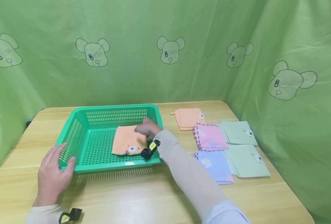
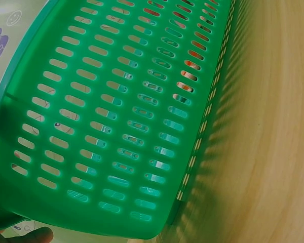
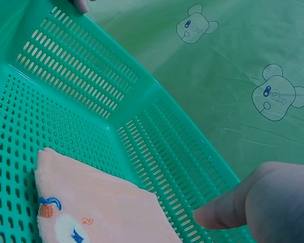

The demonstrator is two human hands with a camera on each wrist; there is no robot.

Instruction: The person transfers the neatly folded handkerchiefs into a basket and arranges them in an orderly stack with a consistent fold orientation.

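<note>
My left hand grips the near-left corner of the green plastic basket, thumb on the front rim and fingers over the left rim. Inside the basket, toward its right side, lies a folded orange towel with an embroidered animal face. Over the towel's right part reaches my right hand. Its thumb extends apart from the towel in the right wrist view, while the other fingers are mostly hidden.
Right of the basket lie folded towels: another orange one, a pink one, a blue one and two green ones. The wooden table is surrounded by a green curtain with printed bear heads.
</note>
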